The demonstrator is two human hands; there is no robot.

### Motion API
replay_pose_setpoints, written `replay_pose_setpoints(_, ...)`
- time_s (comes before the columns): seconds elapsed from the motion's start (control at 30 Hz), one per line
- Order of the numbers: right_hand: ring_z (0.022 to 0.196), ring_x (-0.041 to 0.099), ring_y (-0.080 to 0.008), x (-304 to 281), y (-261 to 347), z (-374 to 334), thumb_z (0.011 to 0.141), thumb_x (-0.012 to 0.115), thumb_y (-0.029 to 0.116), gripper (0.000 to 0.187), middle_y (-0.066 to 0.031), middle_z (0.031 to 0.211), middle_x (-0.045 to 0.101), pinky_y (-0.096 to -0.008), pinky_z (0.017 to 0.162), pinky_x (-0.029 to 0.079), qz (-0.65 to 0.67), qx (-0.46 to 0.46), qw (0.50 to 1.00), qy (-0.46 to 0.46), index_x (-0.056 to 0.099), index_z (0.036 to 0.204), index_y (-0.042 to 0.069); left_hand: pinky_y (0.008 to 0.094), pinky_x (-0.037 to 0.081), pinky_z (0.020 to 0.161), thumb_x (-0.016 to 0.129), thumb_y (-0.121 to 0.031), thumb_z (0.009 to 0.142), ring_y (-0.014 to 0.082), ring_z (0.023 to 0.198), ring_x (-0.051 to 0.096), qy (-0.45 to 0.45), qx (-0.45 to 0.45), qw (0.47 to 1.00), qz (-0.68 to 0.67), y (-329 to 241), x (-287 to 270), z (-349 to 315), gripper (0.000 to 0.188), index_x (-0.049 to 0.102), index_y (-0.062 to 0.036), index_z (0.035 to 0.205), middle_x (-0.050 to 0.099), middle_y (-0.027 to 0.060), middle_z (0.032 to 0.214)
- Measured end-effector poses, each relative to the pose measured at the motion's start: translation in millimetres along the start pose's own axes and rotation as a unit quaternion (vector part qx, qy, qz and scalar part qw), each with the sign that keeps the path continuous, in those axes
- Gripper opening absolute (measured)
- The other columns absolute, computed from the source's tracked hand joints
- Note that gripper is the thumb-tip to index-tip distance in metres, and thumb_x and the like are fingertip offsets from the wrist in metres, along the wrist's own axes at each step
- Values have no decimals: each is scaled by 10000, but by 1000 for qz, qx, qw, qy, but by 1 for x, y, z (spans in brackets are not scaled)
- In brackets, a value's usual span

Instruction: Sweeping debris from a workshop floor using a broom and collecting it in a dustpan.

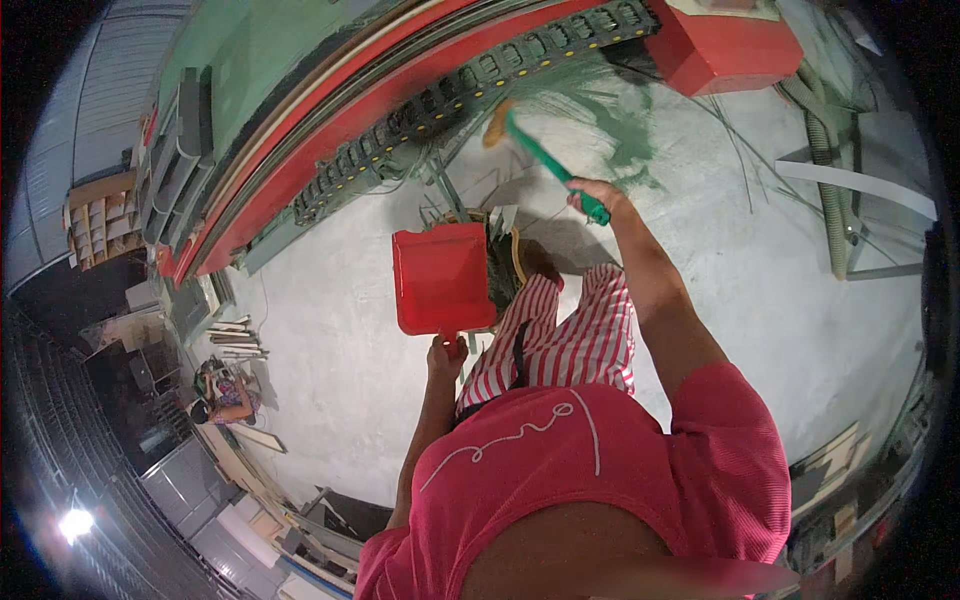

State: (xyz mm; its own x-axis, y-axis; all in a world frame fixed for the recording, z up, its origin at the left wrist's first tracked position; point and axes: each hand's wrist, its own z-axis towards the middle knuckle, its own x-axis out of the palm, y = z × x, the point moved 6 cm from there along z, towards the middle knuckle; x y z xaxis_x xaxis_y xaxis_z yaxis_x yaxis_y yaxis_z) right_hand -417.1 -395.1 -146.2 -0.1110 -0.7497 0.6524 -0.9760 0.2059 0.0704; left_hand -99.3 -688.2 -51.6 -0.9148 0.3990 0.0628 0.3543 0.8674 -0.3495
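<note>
A red dustpan (440,278) is held out in front of me, a little left of the middle. My left hand (446,354) is closed round its short handle. Stretched forward on the right, my right hand (596,198) grips the green handle of a hand brush (545,158). The brush's tan bristle end (496,124) points away to the far left, near the machine's lower edge. Behind the dustpan, partly hidden by it, stands a round container (508,250) with scraps sticking out. Dark green dust (630,130) lies on the floor beyond the brush.
A long red and green machine with a black cable chain (470,85) runs across the far side. A red box-shaped part (728,48) and a ribbed hose (828,190) stand at the far right. Another person (228,398) is low down at the left, near stacked wood strips (236,338).
</note>
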Motion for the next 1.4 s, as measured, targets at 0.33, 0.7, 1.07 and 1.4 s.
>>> replay_pose_setpoints(0.33,447,397,-69,-55,39,-42,764,508,119,201,-55,603,407,-184,371,372,157,-111,981,16,323,839,97,249,437,557,525,-79,714,139,630,516,165,75,968,173,3,28,4,201,436,-10,880,522,73,702)
replay_pose_setpoints(0.7,435,402,-68,-95,-15,-93,770,492,152,201,-21,587,398,-161,372,366,397,-125,908,48,319,823,64,275,430,520,567,-146,694,202,614,535,224,122,952,167,-10,88,-18,216,461,-14,828,537,94,701)
replay_pose_setpoints(1.07,430,373,-53,-74,-140,-170,772,493,170,195,-1,560,376,-146,359,358,355,-219,907,-57,331,795,64,332,410,525,497,-279,735,199,657,514,119,36,978,167,-15,62,25,199,480,-110,839,547,43,787)
replay_pose_setpoints(1.4,435,384,-60,8,-119,-132,782,499,164,185,-25,603,396,-158,348,335,200,-213,956,20,342,848,93,311,417,489,489,-260,738,220,607,512,161,7,976,146,-13,39,34,229,473,-56,841,520,74,696)
